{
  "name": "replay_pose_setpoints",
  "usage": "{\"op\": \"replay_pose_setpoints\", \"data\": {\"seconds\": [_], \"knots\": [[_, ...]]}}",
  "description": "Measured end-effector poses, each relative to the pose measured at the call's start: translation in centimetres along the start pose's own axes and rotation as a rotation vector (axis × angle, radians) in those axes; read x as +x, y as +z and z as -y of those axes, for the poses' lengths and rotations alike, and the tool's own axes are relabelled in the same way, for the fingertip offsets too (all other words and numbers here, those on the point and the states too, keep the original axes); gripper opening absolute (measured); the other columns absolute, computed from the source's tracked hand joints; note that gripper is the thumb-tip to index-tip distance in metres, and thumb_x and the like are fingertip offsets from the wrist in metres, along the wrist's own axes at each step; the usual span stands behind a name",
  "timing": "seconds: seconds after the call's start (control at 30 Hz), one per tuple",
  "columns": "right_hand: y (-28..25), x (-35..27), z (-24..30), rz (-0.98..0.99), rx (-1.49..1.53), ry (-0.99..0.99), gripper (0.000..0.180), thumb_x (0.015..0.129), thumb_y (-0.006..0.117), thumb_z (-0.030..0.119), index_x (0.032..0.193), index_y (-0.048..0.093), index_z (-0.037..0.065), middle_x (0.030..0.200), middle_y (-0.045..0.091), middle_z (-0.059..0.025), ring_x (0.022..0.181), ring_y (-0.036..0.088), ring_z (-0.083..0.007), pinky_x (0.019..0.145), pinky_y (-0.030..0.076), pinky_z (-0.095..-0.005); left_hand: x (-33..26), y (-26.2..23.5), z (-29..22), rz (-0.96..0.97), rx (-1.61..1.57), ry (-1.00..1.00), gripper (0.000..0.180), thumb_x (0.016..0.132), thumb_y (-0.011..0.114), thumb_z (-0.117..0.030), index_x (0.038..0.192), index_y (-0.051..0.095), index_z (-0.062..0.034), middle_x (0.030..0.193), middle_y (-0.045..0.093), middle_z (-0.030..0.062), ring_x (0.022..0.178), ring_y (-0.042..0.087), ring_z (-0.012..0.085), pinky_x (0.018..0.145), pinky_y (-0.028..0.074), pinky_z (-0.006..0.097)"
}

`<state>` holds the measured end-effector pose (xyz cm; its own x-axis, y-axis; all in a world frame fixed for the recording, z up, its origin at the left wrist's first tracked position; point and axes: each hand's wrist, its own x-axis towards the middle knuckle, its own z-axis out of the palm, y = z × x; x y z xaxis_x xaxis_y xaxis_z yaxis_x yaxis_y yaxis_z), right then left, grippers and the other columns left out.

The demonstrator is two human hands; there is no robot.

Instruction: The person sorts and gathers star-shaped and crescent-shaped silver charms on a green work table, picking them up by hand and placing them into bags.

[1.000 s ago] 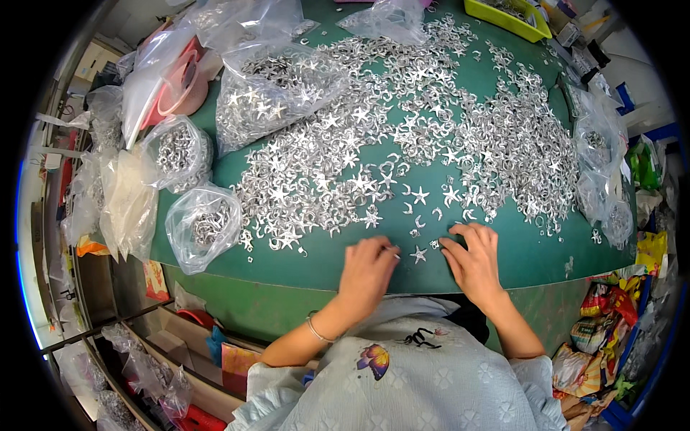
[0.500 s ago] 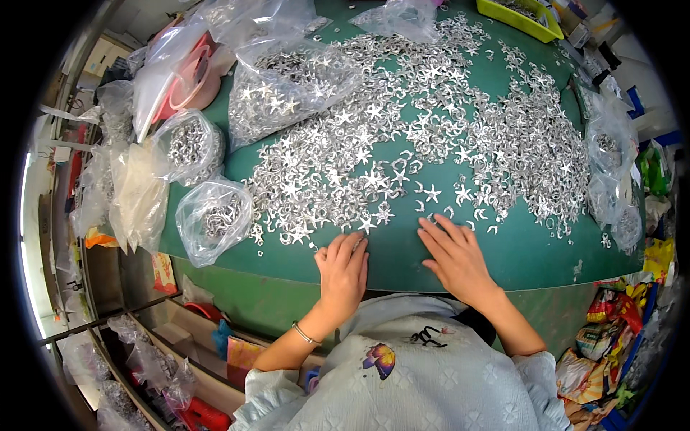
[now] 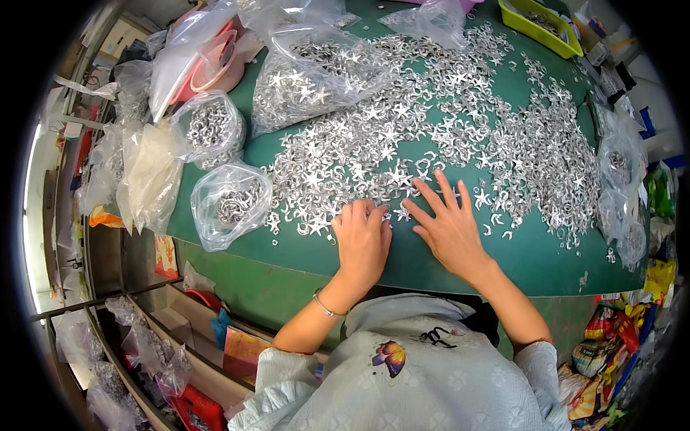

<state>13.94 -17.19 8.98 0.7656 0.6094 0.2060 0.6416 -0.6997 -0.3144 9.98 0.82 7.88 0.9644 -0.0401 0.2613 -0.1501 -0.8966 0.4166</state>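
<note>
A wide spread of small silvery metal pieces (image 3: 359, 147), starfish and crescent shapes among them, covers much of the green table (image 3: 323, 257). At its near edge my left hand (image 3: 361, 241) is closed, its fingers bent down and pressed together by the pieces; anything under the fingertips is hidden. Just to the right, my right hand (image 3: 456, 233) lies open with fingers spread, its tips over the near pieces, and it grips nothing visible. A starfish piece (image 3: 404, 210) lies in the gap between the two hands.
Clear plastic bags of metal pieces stand at left: a near bag (image 3: 230, 205), a round bag (image 3: 212, 133) and a large bag (image 3: 309, 79). Pink basins (image 3: 226, 68) sit behind them. A yellow-green tray (image 3: 539, 29) is at far right. More bags (image 3: 619, 179) line the right edge.
Both hands have moved forward to the near edge of the pieces. My right hand's fingers have spread wider, and my left hand has come closer to it. The view has shifted slightly.
</note>
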Motion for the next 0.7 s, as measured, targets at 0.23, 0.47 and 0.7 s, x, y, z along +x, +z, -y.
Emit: {"op": "replay_pose_setpoints", "data": {"seconds": [0.23, 0.47, 0.7], "knots": [[-1.7, -4.3, -0.7, 0.021, -0.048, 0.105, 0.03, 0.081, 0.069, 0.016, 0.11, 0.066, 0.009, 0.137, 0.047, -0.0101, 0.137, 0.032, -0.0338, 0.107, 0.025, -0.0568, -0.1, 0.3, 0.1, -0.034, -0.018, -0.009, 0.032, 0.076, 0.071, -0.005, 0.106, 0.062, -0.007, 0.102, 0.055, 0.0071, 0.094, 0.05, 0.027, 0.077, 0.034, 0.039], [-2.1, -6.5, -0.8, -0.028, 0.13, 0.08, 0.036, 0.078, 0.071, 0.014, 0.113, 0.064, 0.009, 0.13, 0.052, -0.0097, 0.133, 0.038, -0.0343, 0.107, 0.025, -0.0554, -0.7, 0.4, 0.6, -0.069, -0.103, 0.058, 0.026, 0.075, 0.07, 0.0, 0.099, 0.064, -0.0066, 0.099, 0.057, 0.005, 0.09, 0.053, 0.0249, 0.076, 0.035, 0.037], [-2.0, -7.0, -0.3, 0.061, 0.048, 0.12, 0.039, 0.08, 0.07, 0.02, 0.118, 0.063, 0.011, 0.138, 0.046, -0.0104, 0.136, 0.033, -0.0358, 0.106, 0.023, -0.0562, -2.6, 0.1, -0.3, 0.042, -0.236, 0.189, 0.025, 0.074, 0.07, 0.002, 0.097, 0.063, -0.0058, 0.101, 0.059, 0.0051, 0.09, 0.054, 0.0243, 0.076, 0.037, 0.036]]}}
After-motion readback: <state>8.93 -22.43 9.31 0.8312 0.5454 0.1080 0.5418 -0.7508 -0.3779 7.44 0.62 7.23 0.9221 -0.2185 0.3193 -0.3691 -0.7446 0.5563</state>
